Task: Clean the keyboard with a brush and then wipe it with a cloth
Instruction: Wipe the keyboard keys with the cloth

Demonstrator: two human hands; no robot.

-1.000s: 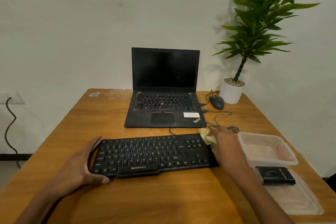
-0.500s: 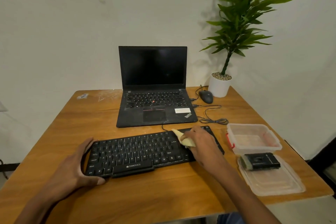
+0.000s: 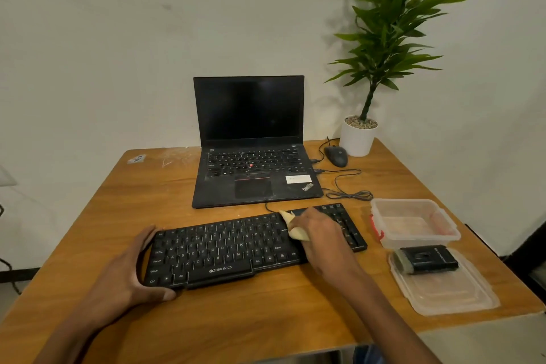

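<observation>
A pale yellow cloth (image 3: 292,226) was gripped under the curled fingers (image 3: 298,223) of the right hand (image 3: 320,238) and pressed onto the keys toward the right part of the one black keyboard (image 3: 236,248), which lay across the near middle of the wooden bench (image 3: 266,319) and was marked "ZEBRONICS" on its front lip. The left hand (image 3: 130,272) was wrapped round the keyboard's left end, its fingers (image 3: 149,238) curved along the far corner and its thumb laid at the near corner. Both forearms were reached in from the near edge. One open black laptop (image 3: 251,156), lettered "ThinkPad" at its palm rest and bearing a white sticker too small to be read, was stood just behind the keyboard. One dark mouse (image 3: 336,156) and one potted plant (image 3: 359,133) were seen near the far right corner. One clear tub (image 3: 413,223) and one flat clear lid (image 3: 443,289) were set to the right, and one black brush (image 3: 427,260) was laid on the lid.
</observation>
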